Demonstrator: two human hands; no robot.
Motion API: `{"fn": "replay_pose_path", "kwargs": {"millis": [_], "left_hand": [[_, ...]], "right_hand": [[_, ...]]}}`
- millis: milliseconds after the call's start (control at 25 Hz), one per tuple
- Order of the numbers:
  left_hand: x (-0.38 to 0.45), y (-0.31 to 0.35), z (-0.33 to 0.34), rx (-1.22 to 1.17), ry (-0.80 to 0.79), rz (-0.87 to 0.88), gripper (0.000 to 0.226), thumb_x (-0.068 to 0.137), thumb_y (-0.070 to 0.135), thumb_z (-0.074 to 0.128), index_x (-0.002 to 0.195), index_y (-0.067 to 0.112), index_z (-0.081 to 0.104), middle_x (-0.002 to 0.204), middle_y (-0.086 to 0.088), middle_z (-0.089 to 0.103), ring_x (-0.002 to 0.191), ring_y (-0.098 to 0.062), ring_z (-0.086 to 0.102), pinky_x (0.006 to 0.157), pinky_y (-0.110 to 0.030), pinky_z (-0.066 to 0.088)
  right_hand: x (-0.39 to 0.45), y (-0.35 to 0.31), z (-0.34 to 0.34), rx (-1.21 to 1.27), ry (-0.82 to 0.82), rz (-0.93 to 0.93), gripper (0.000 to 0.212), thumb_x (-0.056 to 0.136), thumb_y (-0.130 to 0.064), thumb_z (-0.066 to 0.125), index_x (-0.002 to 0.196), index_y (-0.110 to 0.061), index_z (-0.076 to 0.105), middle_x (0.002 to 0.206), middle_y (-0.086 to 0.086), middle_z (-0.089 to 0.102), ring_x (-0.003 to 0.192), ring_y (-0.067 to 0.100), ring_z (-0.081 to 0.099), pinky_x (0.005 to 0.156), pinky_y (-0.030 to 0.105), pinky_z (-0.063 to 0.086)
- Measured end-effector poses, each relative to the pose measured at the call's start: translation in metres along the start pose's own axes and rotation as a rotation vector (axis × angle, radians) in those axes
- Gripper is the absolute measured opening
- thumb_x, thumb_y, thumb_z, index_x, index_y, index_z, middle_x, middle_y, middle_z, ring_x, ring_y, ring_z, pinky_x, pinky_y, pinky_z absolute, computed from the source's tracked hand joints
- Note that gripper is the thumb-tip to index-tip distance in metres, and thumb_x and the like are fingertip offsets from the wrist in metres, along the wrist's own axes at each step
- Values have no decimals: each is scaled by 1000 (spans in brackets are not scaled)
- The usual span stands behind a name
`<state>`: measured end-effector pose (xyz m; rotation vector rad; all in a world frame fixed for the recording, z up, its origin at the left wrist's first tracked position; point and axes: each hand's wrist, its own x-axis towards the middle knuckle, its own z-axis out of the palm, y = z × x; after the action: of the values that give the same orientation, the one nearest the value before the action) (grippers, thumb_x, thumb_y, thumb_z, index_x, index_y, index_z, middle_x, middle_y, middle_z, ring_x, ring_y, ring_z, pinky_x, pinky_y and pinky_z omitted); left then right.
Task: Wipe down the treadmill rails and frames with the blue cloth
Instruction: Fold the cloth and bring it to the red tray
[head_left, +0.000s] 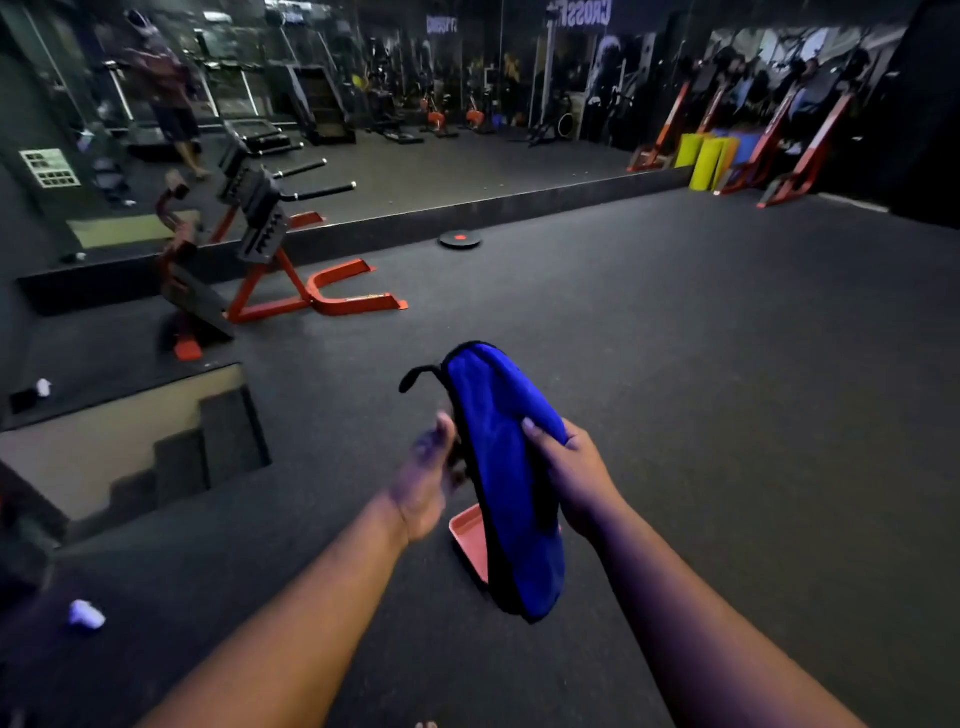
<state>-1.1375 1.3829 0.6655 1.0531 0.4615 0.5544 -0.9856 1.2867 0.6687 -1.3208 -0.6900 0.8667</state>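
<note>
A blue cloth (501, 467) with a black edge hangs folded in front of me, over the dark gym floor. My right hand (574, 473) grips its right side, thumb on the front. Just left of the cloth is my left hand (428, 475), blurred, with its fingers at the black edge; whether it holds the cloth I cannot tell. Treadmills (244, 109) appear only at the far back left, reflected in the wall mirror.
An orange tray-like piece (470, 540) lies on the floor behind the cloth. A red-framed bench machine (270, 260) stands at the left, a stairwell opening (130, 452) beside it. A black disc (460, 240) lies by the mirror ledge. Red racks (779, 140) and yellow pads (704, 161) stand far right.
</note>
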Motion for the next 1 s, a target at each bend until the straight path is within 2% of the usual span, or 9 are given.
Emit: {"fn": "replay_pose_path", "kwargs": {"millis": [120, 240, 400, 480, 520, 640, 720, 840, 1000], "left_hand": [[43, -41, -19, 57, -139, -163, 65, 81, 57, 61, 128, 11, 63, 125, -12, 69, 114, -25, 67, 85, -33, 56], [101, -45, -40, 147, -4, -206, 35, 96, 19, 60, 127, 3, 61, 115, -11, 73, 106, -23, 70, 82, -30, 57], [173, -45, -79, 416, 43, -295, 18, 96, 17, 64, 112, 10, 69, 103, -9, 76, 103, -28, 71, 89, -41, 57], [201, -48, -93, 593, 193, -330, 30, 86, 20, 77, 110, 8, 64, 104, -8, 73, 103, -29, 69, 87, -36, 55], [213, -49, -99, 661, 265, -348, 45, 80, 21, 82, 116, 8, 58, 109, -7, 68, 104, -26, 66, 88, -33, 52], [257, -57, -123, 740, 307, -355, 100, 64, 29, 92, 144, 24, 32, 127, -4, 55, 117, -21, 55, 104, -36, 45], [292, -71, -137, 848, 165, -353, 107, 62, 27, 92, 150, 31, 32, 134, -5, 55, 124, -20, 53, 111, -34, 39], [347, -97, -147, 1333, -2, -369, 73, 73, 23, 87, 138, 22, 55, 130, -4, 58, 120, -21, 57, 103, -29, 43], [405, -147, -164, 1620, -70, -384, 30, 86, 24, 72, 116, 21, 68, 124, -2, 52, 107, -25, 61, 88, -38, 52]], "right_hand": [[66, -4, 5, 49, 58, 122, 25, 94, -22, 67, 109, -3, 71, 106, 17, 74, 101, 29, 71, 88, 39, 58], [114, 12, -10, -58, 42, 401, 32, 85, -32, 76, 104, -8, 69, 103, 13, 74, 92, 26, 71, 74, 29, 54], [151, 55, -22, -292, 10, 546, 26, 85, -26, 76, 104, -8, 71, 85, 1, 76, 74, 15, 70, 63, 26, 48], [174, 75, -19, -289, 154, 517, 18, 87, -16, 74, 100, -11, 64, 76, -1, 71, 62, 9, 64, 53, 22, 48], [189, 86, -20, -284, 258, 483, 27, 86, -16, 76, 104, -13, 57, 82, 2, 70, 66, 12, 64, 55, 26, 51], [235, 111, -32, -349, 404, 376, 37, 88, -19, 72, 112, -22, 45, 89, 10, 64, 78, 20, 60, 75, 42, 53], [264, 128, -48, -424, 301, 287, 27, 92, -15, 66, 111, -32, 54, 89, 1, 64, 81, 16, 59, 82, 38, 50], [315, 164, -77, -705, -27, 244, 39, 86, -14, 73, 123, -22, 64, 112, -6, 60, 108, 10, 56, 99, 28, 44], [373, 227, -105, -1118, -219, 262, 49, 82, -16, 67, 129, -26, 57, 120, 1, 54, 110, 20, 56, 91, 34, 50]]}}
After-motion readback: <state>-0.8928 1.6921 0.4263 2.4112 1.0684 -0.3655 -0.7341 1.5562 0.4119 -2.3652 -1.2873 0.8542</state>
